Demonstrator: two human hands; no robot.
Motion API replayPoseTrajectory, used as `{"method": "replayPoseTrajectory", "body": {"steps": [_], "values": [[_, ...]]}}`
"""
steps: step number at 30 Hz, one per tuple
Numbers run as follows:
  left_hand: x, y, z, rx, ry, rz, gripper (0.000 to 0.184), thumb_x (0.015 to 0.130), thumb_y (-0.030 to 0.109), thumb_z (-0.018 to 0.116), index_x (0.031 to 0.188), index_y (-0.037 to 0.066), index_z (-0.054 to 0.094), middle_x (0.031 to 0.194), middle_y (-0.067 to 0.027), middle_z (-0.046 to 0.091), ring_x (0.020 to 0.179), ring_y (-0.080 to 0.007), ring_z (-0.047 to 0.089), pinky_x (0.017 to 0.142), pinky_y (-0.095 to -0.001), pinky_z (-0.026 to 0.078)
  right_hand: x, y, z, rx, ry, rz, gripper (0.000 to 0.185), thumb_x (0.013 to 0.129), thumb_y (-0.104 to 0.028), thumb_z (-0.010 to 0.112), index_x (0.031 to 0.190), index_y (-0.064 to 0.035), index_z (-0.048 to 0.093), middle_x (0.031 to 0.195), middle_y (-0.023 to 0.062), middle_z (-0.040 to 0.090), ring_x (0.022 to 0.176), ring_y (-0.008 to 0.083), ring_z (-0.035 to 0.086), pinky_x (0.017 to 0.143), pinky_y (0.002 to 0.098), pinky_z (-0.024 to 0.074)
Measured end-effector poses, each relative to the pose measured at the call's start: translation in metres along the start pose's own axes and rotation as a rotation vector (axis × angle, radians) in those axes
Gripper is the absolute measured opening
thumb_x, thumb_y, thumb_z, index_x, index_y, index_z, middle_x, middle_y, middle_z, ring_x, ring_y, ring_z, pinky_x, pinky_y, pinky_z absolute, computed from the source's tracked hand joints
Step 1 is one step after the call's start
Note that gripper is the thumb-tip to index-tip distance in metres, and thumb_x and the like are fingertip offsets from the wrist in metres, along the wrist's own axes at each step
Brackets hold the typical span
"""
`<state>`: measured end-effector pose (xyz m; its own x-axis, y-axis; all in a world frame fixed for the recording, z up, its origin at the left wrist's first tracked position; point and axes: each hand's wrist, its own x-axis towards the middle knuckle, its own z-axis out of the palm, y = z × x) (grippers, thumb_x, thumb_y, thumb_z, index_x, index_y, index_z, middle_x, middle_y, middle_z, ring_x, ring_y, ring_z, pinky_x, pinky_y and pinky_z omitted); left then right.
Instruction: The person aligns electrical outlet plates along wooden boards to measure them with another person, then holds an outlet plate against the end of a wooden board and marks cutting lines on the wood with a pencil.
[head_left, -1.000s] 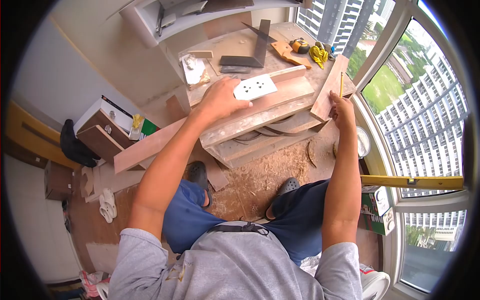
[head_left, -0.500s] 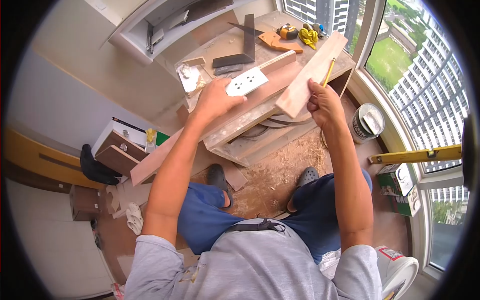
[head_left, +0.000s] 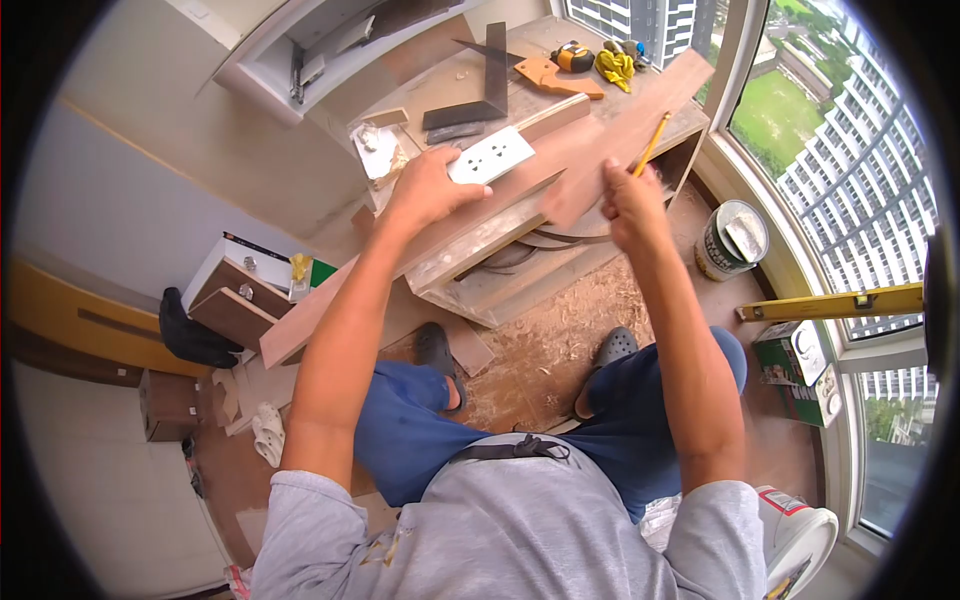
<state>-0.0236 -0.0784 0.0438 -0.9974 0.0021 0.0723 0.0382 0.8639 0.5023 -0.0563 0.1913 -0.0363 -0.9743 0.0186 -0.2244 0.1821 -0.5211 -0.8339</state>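
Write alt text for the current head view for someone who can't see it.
A person's left hand grips a white socket plate over a worktable, while the right hand holds a short board and a pencil. Behind lie a handsaw and tape measure; wood shavings litter the floor.

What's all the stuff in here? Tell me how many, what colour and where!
Socket plate: one, white, in left hand
Pencil: one, yellow, in right hand
Short board: one, pinkish-brown, at right hand
Long board: one, pinkish-brown, across workbench
Workbench: one, dusty brown, ahead
Square: one, dark, on workbench
Saw: one, orange-handled, on workbench
Tape measure: one, yellow-black, beside saw
Cloth or glove: one, yellow, beside tape measure
Spirit level: one, yellow, by window
Bucket: one, white, bottom right
Loose shoes: two, whitish, floor at left
Shavings: uncountable, pale, on floor
Clogs: two, grey, on feet
Left hand: one, bare, on socket plate
Right hand: one, bare, on pencil
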Motion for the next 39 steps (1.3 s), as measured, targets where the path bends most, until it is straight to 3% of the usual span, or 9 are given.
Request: {"method": "replayPoseTrajectory", "body": {"steps": [3, 8, 11, 17, 22, 24, 33, 35, 39], "values": [[-0.003, -0.001, -0.001, 0.059, 0.016, 0.019, 0.064, 0.066, 0.035, 0.086, 0.115, -0.002, 0.069, 0.096, -0.0142, 0.073, 0.075, -0.021, 0.068, 0.072, -0.0335, 0.052, 0.039, -0.042, -0.019, -0.183, 0.128, -0.103, 0.017, 0.095, -0.014, 0.063, 0.106, -0.0038, 0.055, 0.074, 0.0034, 0.056, 0.051, 0.0108, 0.047, 0.041, 0.0275, 0.0351], [-0.005, 0.004, -0.005, 0.026, -0.001, 0.034, 0.056, 0.065, 0.035, 0.085, 0.104, -0.001, 0.071, 0.102, -0.0194, 0.069, 0.097, -0.0337, 0.067, 0.083, -0.0421, 0.051, 0.092, -0.082, -0.05, -0.492, 0.13, -0.242, 0.02, 0.094, -0.014, 0.063, 0.104, 0.0018, 0.059, 0.076, 0.0068, 0.06, 0.057, 0.0169, 0.056, 0.049, 0.0339, 0.0457], [-0.007, 0.009, -0.009, 0.025, -0.036, -0.024, 0.068, 0.067, 0.035, 0.084, 0.118, -0.006, 0.066, 0.112, -0.0192, 0.067, 0.101, -0.0306, 0.067, 0.087, -0.0371, 0.05, 0.128, -0.08, -0.066, -0.605, 0.101, -0.297, 0.018, 0.091, -0.013, 0.063, 0.098, 0.0033, 0.062, 0.078, 0.0092, 0.063, 0.062, 0.0177, 0.058, 0.054, 0.0355, 0.0474], [-0.008, 0.0, 0.004, 0.081, 0.18, 0.128, 0.054, 0.068, 0.034, 0.083, 0.107, -0.001, 0.07, 0.106, -0.0197, 0.066, 0.102, -0.0342, 0.064, 0.089, -0.0411, 0.049, 0.164, -0.071, -0.087, -0.747, 0.22, -0.281, 0.012, 0.093, -0.013, 0.063, 0.093, -0.0009, 0.064, 0.074, 0.0051, 0.061, 0.059, 0.0156, 0.054, 0.052, 0.0329, 0.0428], [-0.009, 0.008, -0.003, 0.065, 0.048, 0.068, 0.056, 0.069, 0.034, 0.082, 0.11, -0.002, 0.068, 0.108, -0.02, 0.065, 0.102, -0.0343, 0.064, 0.089, -0.041, 0.05, 0.178, -0.084, -0.103, -0.915, 0.332, -0.314, 0.029, 0.084, -0.019, 0.057, 0.09, 0.0071, 0.068, 0.078, 0.0217, 0.068, 0.068, 0.0323, 0.067, 0.067, 0.0422, 0.0512], [-0.006, 0.01, -0.001, 0.097, 0.079, 0.091, 0.056, 0.069, 0.033, 0.081, 0.111, -0.002, 0.068, 0.108, -0.0199, 0.065, 0.101, -0.0342, 0.064, 0.089, -0.0409, 0.05, 0.169, -0.083, -0.101, -1.122, 0.447, -0.402, 0.036, 0.084, -0.021, 0.053, 0.096, 0.0083, 0.07, 0.09, 0.0315, 0.069, 0.086, 0.0438, 0.069, 0.081, 0.0479, 0.0526], [-0.004, -0.002, -0.005, 0.048, 0.024, 0.024, 0.072, 0.066, 0.037, 0.084, 0.118, -0.009, 0.064, 0.117, -0.0228, 0.066, 0.11, -0.0336, 0.063, 0.097, -0.0387, 0.048, 0.135, -0.092, -0.08, -1.491, 0.407, -0.371, 0.04, 0.09, -0.026, 0.051, 0.103, 0.0067, 0.071, 0.103, 0.0341, 0.066, 0.102, 0.0481, 0.065, 0.092, 0.0541, 0.0491], [-0.001, -0.011, 0.002, 0.112, 0.046, 0.102, 0.07, 0.067, 0.037, 0.084, 0.116, -0.008, 0.063, 0.115, -0.0217, 0.064, 0.109, -0.0335, 0.062, 0.095, -0.0389, 0.048, 0.129, -0.094, -0.069, -1.468, 0.444, -0.504, 0.045, 0.093, -0.035, 0.056, 0.104, 0.0063, 0.07, 0.096, 0.0292, 0.07, 0.088, 0.0399, 0.07, 0.08, 0.0503, 0.0534], [-0.009, 0.01, -0.01, -0.024, 0.062, 0.087, 0.07, 0.069, 0.037, 0.083, 0.118, -0.008, 0.061, 0.115, -0.0203, 0.06, 0.107, -0.0338, 0.06, 0.094, -0.038, 0.048, 0.065, -0.092, 0.001, -0.789, -0.154, -0.283, 0.058, 0.091, -0.053, 0.065, 0.1, 0.0042, 0.071, 0.079, 0.0079, 0.068, 0.065, 0.0128, 0.056, 0.055, 0.0324, 0.0457]]}}
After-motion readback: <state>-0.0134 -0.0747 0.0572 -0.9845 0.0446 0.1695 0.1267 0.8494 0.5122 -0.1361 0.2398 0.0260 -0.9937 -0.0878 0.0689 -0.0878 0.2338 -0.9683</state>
